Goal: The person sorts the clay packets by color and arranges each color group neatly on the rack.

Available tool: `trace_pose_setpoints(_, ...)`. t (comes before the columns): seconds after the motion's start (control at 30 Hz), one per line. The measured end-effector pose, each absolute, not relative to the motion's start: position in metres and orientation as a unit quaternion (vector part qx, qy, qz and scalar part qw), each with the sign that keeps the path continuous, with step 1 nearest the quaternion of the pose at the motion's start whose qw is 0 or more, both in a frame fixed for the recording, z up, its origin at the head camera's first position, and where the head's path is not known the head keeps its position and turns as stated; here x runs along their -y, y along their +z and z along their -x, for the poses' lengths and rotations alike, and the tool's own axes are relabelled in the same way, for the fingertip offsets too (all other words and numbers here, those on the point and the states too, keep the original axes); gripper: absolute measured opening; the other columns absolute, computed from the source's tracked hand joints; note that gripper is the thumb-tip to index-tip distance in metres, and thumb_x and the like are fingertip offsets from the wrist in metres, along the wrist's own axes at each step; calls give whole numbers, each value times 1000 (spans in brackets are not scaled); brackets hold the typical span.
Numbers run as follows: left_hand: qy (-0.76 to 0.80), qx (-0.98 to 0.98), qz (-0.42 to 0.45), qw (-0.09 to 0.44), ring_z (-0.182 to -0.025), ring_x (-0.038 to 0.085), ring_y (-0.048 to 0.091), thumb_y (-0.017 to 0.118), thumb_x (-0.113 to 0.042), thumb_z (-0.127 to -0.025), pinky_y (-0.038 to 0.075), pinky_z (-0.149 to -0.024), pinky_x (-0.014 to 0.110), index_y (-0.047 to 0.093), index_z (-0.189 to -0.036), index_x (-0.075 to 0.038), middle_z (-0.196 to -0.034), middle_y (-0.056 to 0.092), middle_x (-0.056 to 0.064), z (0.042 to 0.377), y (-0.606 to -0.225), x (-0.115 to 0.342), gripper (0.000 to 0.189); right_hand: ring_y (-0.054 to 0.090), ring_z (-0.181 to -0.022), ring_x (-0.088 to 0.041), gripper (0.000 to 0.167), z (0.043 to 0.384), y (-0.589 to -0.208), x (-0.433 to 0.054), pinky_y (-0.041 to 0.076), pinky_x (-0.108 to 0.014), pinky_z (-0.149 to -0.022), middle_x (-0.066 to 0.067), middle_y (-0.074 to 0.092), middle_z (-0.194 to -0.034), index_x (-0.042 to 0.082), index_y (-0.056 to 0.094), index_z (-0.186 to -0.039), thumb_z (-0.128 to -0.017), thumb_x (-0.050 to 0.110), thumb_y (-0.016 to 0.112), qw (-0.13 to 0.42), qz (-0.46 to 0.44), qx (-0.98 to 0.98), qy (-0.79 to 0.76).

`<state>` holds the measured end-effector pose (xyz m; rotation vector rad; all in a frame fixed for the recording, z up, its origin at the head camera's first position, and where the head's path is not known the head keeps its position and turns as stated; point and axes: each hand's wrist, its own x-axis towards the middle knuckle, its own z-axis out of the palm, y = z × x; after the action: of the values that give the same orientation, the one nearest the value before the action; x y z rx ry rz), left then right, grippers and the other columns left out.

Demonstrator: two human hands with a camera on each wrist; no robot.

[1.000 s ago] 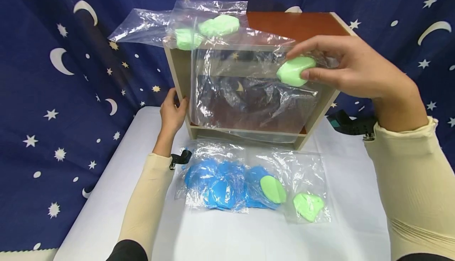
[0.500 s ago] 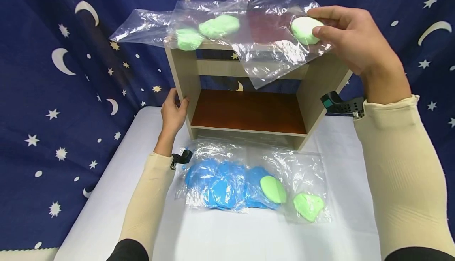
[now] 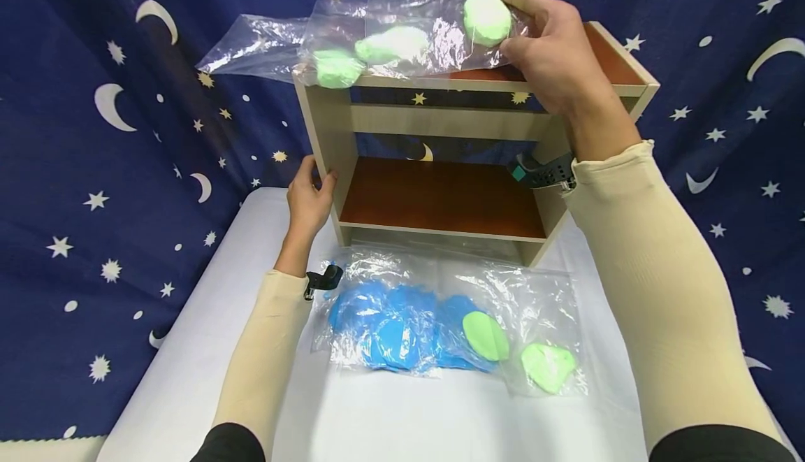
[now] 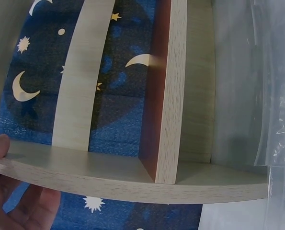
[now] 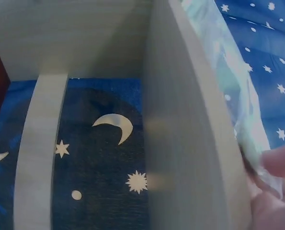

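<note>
My right hand [image 3: 553,46] holds a clear plastic bag [image 3: 449,39] with a pale green lump [image 3: 487,19] inside, thumb and fingers at the lump's right edge. This is over the top board of a small wooden shelf unit [image 3: 440,196]. Two more bagged green lumps, a left lump [image 3: 338,69] and a middle lump [image 3: 396,44], lie at the top's left end; the held bag overlaps the middle one. My left hand [image 3: 309,200] grips the unit's left side panel [image 4: 108,179], its thumb on the inner side and fingers outside, as the left wrist view shows.
Before the unit, bags of flat blue pieces [image 3: 393,329] lie on the white table [image 3: 402,413], with a green oval piece [image 3: 486,336] and a bagged green lump [image 3: 548,367] to their right. A blue curtain [image 3: 126,238] with moons and stars hangs behind.
My right hand has carried the bag with the green lump up and to the left, from before the unit's right front to above its top. The left hand has stayed on the side panel.
</note>
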<state>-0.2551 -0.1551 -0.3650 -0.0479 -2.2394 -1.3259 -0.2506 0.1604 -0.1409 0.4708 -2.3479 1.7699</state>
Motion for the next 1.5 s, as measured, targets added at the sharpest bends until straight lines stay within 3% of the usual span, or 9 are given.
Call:
trace_pose_setpoints(0.23,-490,830,21,266,-104,36,70,62,-21,-95,57,-83,51,58,-130,-9,-128,66,16,256,-365,154,37,47,-89,-10,46,247,-136,-156,41,-19,-76,2,52,-108,12,56,-140,-96,24,55,105,-128,930,329)
trace_pose_setpoints(0.47,-487,831,21,268,-104,36,70,62,-20,-95,56,-84,51,58,-130,-9,-128,66,17,255,-366,153,37,39,-126,-33,48,249,-145,-167,27,-45,-106,-20,52,-139,6,54,-141,-97,25,49,152,-202,935,250)
trace_pose_setpoints(0.7,-473,836,16,277,-99,36,69,62,-20,-94,49,-88,52,59,-129,-8,-123,68,17,256,-367,155,37,48,-90,-25,41,252,-151,-164,30,-33,-73,-18,65,-113,13,58,-139,-101,28,48,160,-248,935,198)
trace_pose_setpoints(0.8,-461,840,13,284,-97,37,68,62,-21,-94,43,-90,55,59,-128,-8,-118,70,18,256,-366,156,36,50,-96,-27,43,252,-153,-164,32,-36,-78,-19,65,-120,15,54,-143,-102,27,47,165,-253,931,206)
trace_pose_setpoints(0.9,-454,844,14,286,-97,36,68,62,-22,-94,40,-93,56,59,-127,-8,-116,70,18,256,-366,156,36,54,-103,-19,40,250,-160,-164,39,-32,-88,-18,64,-126,10,57,-139,-102,21,47,247,-253,890,289)
trace_pose_setpoints(1.03,-454,846,8,281,-100,35,68,61,-23,-95,38,-97,56,59,-128,-8,-118,70,17,255,-367,155,36,55,-95,-2,28,232,-181,-160,43,-17,-85,0,68,-106,0,71,-113,-94,10,53,416,-238,745,463)
trace_pose_setpoints(1.13,-455,846,5,280,-99,35,68,60,-24,-96,37,-98,56,59,-128,-9,-118,70,17,255,-368,154,36,55,-85,0,20,205,-204,-158,42,-17,-79,3,66,-89,-3,73,-91,-87,4,55,476,-242,667,519)
trace_pose_setpoints(1.3,-456,843,4,285,-100,34,70,60,-24,-96,38,-98,56,58,-129,-10,-120,70,16,254,-369,153,36,54,-88,1,14,169,-254,-177,39,-17,-81,-18,69,-86,-7,71,-88,-85,-1,59,411,-302,734,449)
trace_pose_setpoints(1.5,-458,844,6,281,-102,35,72,60,-25,-96,38,-102,56,59,-129,-10,-125,69,15,253,-369,154,36,58,-98,-12,31,136,-316,-225,47,-21,-79,-9,69,-115,6,66,-121,-90,4,67,176,-276,900,289)
